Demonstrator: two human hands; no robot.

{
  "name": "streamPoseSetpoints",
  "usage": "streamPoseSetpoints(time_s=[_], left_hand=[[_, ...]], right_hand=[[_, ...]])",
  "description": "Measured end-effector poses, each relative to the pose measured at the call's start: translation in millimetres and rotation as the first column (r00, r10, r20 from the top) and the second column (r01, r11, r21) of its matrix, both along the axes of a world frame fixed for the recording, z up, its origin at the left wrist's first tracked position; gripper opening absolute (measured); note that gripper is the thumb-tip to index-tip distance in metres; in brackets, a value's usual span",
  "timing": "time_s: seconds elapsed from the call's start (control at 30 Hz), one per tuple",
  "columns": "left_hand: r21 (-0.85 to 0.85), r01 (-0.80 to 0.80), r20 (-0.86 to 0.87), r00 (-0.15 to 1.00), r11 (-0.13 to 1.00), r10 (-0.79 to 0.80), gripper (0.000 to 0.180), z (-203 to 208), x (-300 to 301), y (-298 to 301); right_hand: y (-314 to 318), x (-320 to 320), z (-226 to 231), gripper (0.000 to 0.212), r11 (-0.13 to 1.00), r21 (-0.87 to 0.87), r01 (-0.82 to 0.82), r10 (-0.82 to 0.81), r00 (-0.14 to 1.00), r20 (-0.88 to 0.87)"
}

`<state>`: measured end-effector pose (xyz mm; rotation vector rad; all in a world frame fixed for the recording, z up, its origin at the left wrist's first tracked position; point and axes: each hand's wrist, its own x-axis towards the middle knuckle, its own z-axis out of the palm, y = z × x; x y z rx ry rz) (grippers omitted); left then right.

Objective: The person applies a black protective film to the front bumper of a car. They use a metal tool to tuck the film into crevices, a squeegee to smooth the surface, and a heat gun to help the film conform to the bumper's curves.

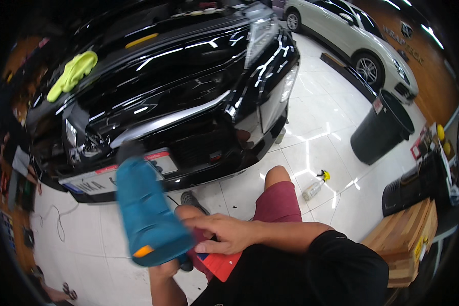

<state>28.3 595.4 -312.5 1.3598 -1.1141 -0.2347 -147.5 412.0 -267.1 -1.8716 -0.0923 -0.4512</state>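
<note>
My left hand (164, 268) is mostly hidden beneath a teal heat gun (150, 209), closed around its handle. The gun's dark, blurred nozzle points at the license plate (94, 183) on the black car's rear (163, 97). Near the gun's back end, my right hand (224, 233) holds a flat red squeegee (222, 265) with a bit of blue at its edge, thumb on top. Higher on the car lie a lime-yellow cloth or glove (74, 74) and a thin yellow strip-like tool (141, 40).
A yellow-headed spray bottle (314, 187) lies on the white tiled floor to the right. Beyond it are a dark bin (380, 130), a wooden crate (400, 239) and a white car (336, 28). A cord (60, 227) lies at left. Another person (23, 160) is at the left edge.
</note>
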Motion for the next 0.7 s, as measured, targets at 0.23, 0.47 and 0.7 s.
streamPoseSetpoints(time_s=[0.23, 0.47, 0.7], left_hand=[[-0.101, 0.285, 0.603, 0.779, 0.953, -0.169, 0.069, 107, -139, -198], [-0.087, -0.046, 0.942, 0.322, 0.995, 0.097, 0.039, 153, -76, -310], [-0.114, -0.358, 0.984, -0.172, 0.927, 0.055, 0.043, 166, -39, -374]], right_hand=[[-69, -132, 4, 0.043, 0.753, 0.588, 0.297, -0.415, 0.907, 0.073], [-173, -205, 71, 0.079, 0.656, 0.723, 0.218, -0.501, 0.842, 0.201], [-224, -196, 74, 0.096, 0.679, 0.720, 0.144, -0.326, 0.938, 0.120]])
